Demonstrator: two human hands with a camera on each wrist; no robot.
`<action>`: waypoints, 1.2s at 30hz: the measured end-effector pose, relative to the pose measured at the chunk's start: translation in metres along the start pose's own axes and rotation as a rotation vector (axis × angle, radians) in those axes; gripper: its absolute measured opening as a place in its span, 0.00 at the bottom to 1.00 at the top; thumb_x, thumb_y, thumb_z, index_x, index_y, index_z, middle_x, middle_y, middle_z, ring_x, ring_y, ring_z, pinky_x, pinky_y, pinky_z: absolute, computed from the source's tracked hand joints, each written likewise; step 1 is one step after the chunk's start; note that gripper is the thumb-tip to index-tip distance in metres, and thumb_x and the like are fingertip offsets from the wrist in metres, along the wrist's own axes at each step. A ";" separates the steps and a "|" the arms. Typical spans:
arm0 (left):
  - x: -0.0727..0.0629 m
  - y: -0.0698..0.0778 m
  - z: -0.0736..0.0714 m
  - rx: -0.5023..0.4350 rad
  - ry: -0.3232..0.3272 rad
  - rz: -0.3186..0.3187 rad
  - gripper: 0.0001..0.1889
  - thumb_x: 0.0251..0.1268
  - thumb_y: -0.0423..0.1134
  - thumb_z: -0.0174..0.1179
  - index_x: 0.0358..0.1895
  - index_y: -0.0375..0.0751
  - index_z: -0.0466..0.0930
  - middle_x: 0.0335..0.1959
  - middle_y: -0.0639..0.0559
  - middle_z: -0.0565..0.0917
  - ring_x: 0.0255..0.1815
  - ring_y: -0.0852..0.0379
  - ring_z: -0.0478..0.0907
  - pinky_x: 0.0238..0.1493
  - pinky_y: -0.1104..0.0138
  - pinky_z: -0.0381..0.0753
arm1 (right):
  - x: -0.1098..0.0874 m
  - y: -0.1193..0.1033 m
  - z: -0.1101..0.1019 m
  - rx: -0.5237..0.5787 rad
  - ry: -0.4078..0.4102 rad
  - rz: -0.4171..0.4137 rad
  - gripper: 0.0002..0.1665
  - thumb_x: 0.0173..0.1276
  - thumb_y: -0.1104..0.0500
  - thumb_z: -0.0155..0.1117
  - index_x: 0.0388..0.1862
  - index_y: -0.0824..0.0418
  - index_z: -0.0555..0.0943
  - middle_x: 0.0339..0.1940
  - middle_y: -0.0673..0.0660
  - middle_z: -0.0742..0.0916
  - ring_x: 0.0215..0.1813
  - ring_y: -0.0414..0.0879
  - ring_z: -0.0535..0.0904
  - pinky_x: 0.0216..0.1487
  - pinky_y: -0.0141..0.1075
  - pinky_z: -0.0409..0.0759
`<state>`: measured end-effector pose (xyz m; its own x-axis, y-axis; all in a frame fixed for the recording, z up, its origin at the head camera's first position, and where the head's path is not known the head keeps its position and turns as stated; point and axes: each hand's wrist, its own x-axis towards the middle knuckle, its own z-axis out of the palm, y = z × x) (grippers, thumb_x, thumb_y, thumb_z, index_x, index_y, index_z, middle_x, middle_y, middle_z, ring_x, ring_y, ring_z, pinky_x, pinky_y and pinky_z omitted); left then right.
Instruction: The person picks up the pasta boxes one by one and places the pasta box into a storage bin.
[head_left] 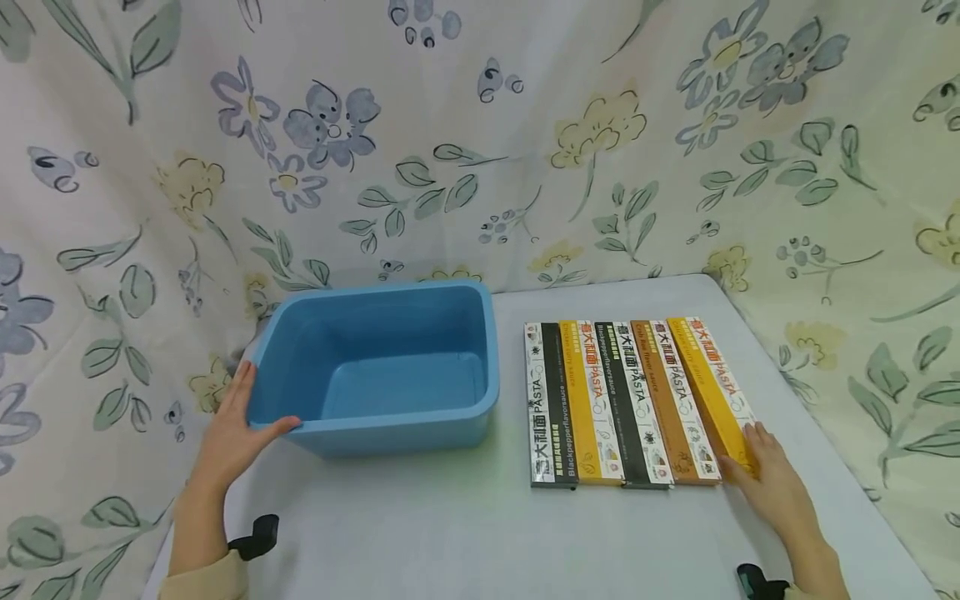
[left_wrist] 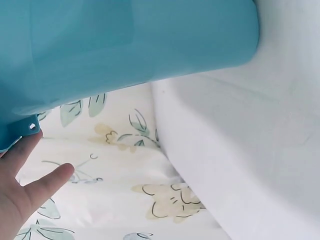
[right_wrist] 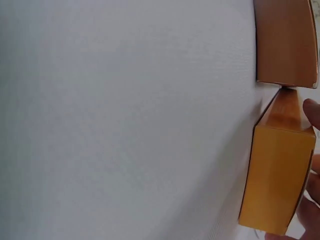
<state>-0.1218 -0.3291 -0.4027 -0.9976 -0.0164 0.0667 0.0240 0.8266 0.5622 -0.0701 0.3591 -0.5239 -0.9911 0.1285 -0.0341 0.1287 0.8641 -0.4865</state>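
My left hand [head_left: 236, 421] rests against the front left corner of a blue plastic bin [head_left: 401, 421], its fingers spread along the left rim and its thumb at the front rim. In the left wrist view, the fingers [left_wrist: 47, 187] look straight, one touching a small tab under the rim. With my right hand [head_left: 772, 483] I grip the near end of a yellow curry sauce pasta box [head_left: 701, 375], thumb on its left side and fingers on its right. That box is angled away from the brown pasta box [head_left: 660, 392] beside it at the near end.
Left of the brown box lie a black pasta box [head_left: 630, 408], another yellow pasta box [head_left: 588, 400] and a second black one [head_left: 555, 408], side by side. They lie on a white table [head_left: 465, 533]. A floral curtain [head_left: 480, 167] hangs behind and at both sides.
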 end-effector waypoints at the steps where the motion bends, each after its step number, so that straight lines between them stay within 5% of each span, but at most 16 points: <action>1: 0.000 -0.001 -0.001 0.000 -0.001 0.003 0.56 0.60 0.58 0.63 0.78 0.39 0.35 0.79 0.43 0.36 0.74 0.26 0.39 0.57 0.24 0.50 | 0.001 0.000 0.000 0.005 0.008 0.000 0.49 0.74 0.43 0.53 0.71 0.82 0.50 0.71 0.82 0.54 0.72 0.77 0.46 0.65 0.70 0.48; 9: -0.003 -0.003 0.000 -0.019 -0.018 -0.027 0.55 0.60 0.57 0.64 0.79 0.42 0.34 0.80 0.45 0.35 0.75 0.27 0.37 0.56 0.24 0.49 | 0.015 0.006 -0.003 0.078 -0.074 0.195 0.66 0.65 0.36 0.59 0.73 0.78 0.35 0.72 0.82 0.46 0.72 0.77 0.41 0.64 0.71 0.47; 15: 0.000 0.000 0.004 -0.047 0.006 -0.014 0.56 0.58 0.56 0.66 0.79 0.41 0.36 0.80 0.43 0.36 0.75 0.28 0.38 0.57 0.24 0.49 | 0.021 0.008 -0.007 0.112 -0.120 0.368 0.67 0.62 0.36 0.64 0.74 0.76 0.37 0.71 0.82 0.53 0.68 0.80 0.50 0.63 0.71 0.53; 28: 0.002 0.000 0.003 -0.039 0.004 -0.030 0.58 0.57 0.57 0.66 0.78 0.38 0.36 0.79 0.37 0.38 0.75 0.28 0.37 0.59 0.26 0.50 | 0.023 -0.002 -0.003 0.336 -0.018 0.607 0.64 0.58 0.44 0.72 0.77 0.69 0.44 0.72 0.80 0.55 0.68 0.75 0.50 0.67 0.67 0.52; 36: 0.001 0.000 -0.001 -0.048 0.000 -0.030 0.57 0.57 0.56 0.67 0.78 0.39 0.36 0.79 0.39 0.37 0.75 0.27 0.38 0.58 0.25 0.51 | 0.023 -0.010 0.000 0.429 0.035 0.657 0.62 0.59 0.48 0.71 0.78 0.65 0.43 0.75 0.76 0.52 0.72 0.73 0.48 0.71 0.64 0.49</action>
<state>-0.1224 -0.3297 -0.4019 -0.9980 -0.0405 0.0492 -0.0027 0.7980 0.6027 -0.0946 0.3534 -0.5200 -0.7134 0.5700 -0.4076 0.6573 0.3429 -0.6711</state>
